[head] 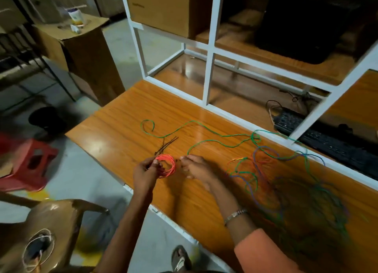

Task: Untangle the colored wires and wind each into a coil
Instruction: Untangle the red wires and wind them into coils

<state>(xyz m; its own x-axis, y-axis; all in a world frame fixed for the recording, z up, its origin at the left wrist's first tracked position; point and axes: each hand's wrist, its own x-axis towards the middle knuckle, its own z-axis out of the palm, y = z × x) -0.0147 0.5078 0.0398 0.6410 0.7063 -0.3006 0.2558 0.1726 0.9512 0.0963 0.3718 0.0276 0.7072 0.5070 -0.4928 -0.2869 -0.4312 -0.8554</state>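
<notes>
- Far left I see a red plastic stool point(30, 160) on the floor, and below it a brown chair point(55, 221) with a pale wire coil point(37, 248) lying on its seat.
- My left hand point(146, 173) is clenched around the red wire coil point(166, 165), holding it just above the wooden table point(122, 133) near its front edge.
- Thin dark ties point(165, 146) lie on the table just behind that coil.
- My right hand point(195, 166) sits just beside the coil, fingers curled; I cannot tell whether they pinch anything.
- A green wire point(204, 125) snakes loose across the tabletop.
- Right of my hands, the tangled wires point(255, 170) of green, orange and blue lie in a heap.
- A black keyboard point(327, 137) sits behind the white frame point(208, 68).
</notes>
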